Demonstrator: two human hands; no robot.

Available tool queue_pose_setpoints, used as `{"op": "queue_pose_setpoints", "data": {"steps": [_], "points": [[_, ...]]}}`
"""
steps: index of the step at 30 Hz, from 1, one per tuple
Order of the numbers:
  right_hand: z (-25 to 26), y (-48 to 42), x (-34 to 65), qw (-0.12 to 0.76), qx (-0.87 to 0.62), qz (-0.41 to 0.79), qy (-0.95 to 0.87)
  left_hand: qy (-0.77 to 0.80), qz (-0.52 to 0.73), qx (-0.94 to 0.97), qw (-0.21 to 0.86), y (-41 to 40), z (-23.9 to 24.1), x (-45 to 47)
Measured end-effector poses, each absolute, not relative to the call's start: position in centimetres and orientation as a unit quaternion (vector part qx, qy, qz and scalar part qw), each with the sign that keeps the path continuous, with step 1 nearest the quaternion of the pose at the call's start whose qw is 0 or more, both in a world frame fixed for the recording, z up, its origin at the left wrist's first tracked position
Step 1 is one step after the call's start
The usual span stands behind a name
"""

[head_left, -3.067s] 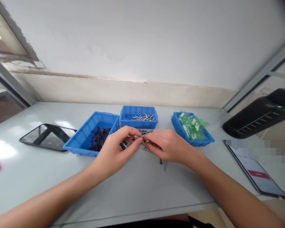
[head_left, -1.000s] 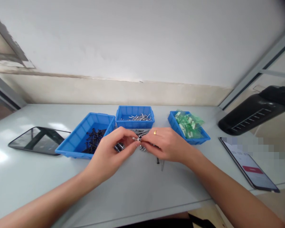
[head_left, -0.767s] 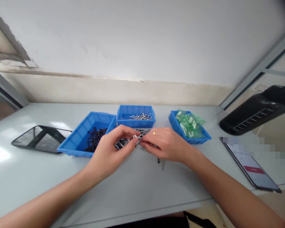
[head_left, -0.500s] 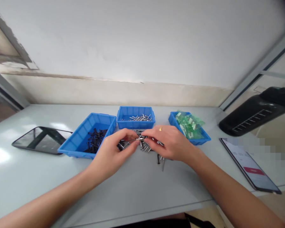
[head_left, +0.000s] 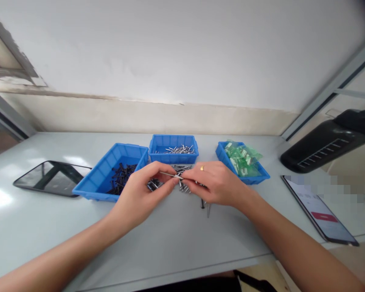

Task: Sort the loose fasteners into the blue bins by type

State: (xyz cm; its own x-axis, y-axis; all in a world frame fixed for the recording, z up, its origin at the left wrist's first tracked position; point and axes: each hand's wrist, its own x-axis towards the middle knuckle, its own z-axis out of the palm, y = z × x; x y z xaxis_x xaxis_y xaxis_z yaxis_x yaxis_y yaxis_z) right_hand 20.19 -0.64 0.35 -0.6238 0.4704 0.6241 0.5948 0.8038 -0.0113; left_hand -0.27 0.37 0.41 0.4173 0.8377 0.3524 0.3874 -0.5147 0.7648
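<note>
in the head view, the left hand and right hand each keep a grip pinched nearly closed on one thin silver rod, held nearer than the loose metal pile on the desk. half a second ago the rod's left end sat lower; now it is higher. the middle blue bin stays put.

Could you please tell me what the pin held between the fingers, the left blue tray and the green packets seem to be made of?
Held pin: probably metal, silver-grey and smooth; its pale shine suggests it.
Left blue tray: probably moulded plastic, satin finish; even colour and ribbed walls suggest it.
Green packets: likely thin plastic film, glossy; they look see-through and crinkled.
</note>
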Motion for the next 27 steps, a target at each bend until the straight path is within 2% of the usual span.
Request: {"op": "queue_pose_setpoints", "data": {"steps": [9,16,27], "points": [[0.27,-0.65,19.72,0.290,-0.296,-0.091,-0.905,0.362,0.365,0.791,0.331,0.21,0.29,-0.14],[0.62,-0.88,20.15,0.374,-0.321,-0.097,-0.865,0.387,0.347,0.792,0.321,0.42,0.17,-0.17],[0.34,-0.58,19.79,0.271,-0.325,-0.071,-0.904,0.382,0.362,0.798,0.292,0.27,0.36,-0.23]]}}
